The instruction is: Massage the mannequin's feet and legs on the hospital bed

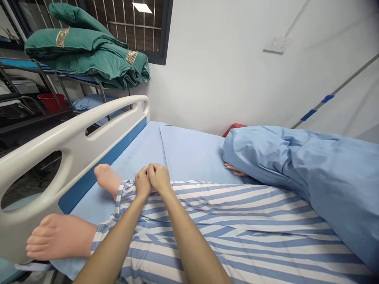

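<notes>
My left hand [143, 182] and my right hand [159, 177] are closed side by side, knuckles touching, on the hem of the blue-and-white striped patient trousers [225, 221]. These trousers dress a manikin lying on a light blue bed sheet [189, 157]. Its bare feet lie to the left of my hands, one nearer [60, 236] and one farther [108, 179]. A blue quilt [310, 177] covers the right side of the bed, and the manikin's hand [235, 169] pokes out from under it.
A white and blue bed side rail [74, 134] runs along the left. Beyond it stands a metal-framed bed holding folded green quilts [89, 51] and a blue pillow [91, 104], with a red basin [51, 101] below. A red object [233, 128] sits behind the blue quilt.
</notes>
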Available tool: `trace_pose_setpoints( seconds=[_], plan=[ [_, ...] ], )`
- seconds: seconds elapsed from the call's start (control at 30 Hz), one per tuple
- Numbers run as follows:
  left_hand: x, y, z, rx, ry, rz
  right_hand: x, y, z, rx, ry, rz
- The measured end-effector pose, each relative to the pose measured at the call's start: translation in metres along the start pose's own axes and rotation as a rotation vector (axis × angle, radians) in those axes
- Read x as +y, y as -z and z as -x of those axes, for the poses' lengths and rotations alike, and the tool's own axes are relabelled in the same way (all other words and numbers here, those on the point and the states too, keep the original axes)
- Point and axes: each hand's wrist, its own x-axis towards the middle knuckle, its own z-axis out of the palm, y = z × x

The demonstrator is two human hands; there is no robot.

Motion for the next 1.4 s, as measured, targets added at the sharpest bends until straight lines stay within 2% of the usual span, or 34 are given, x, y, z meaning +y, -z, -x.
trace_pose_setpoints(
  seconds=[0.2,0.3,0.47,0.63,0.77,0.87,1.03,1.27,1.4],
  plan=[
    [0.003,-0.002,-0.001,-0.004,0.004,-0.032,0.02,-0.001,0.007,0.012,-0.051,-0.126],
    [0.018,0.0,-0.01,-0.058,0.029,-0.008,0.023,-0.001,0.007,0.041,-0.073,-0.18],
    [0.043,-0.005,-0.016,0.026,0.031,0.217,0.024,0.002,0.004,0.052,-0.104,-0.287],
    [0.027,-0.023,0.0,-0.018,0.055,0.094,0.03,0.002,0.0,0.123,-0.187,-0.344],
    [0.017,-0.025,0.003,-0.048,0.036,0.031,0.031,0.0,-0.001,0.142,-0.207,-0.299],
    [0.02,-0.022,0.002,-0.024,0.017,0.015,0.026,0.007,-0.002,0.091,-0.183,-0.21],
    [0.026,-0.02,0.005,-0.046,0.045,-0.031,0.018,0.027,0.001,0.041,-0.04,-0.074],
    [0.024,-0.022,0.006,-0.032,0.017,-0.014,0.034,0.026,0.011,-0.001,-0.035,-0.156],
    [0.042,-0.021,0.002,-0.026,0.025,0.04,0.036,0.027,0.009,0.043,-0.073,-0.258]
  ],
)
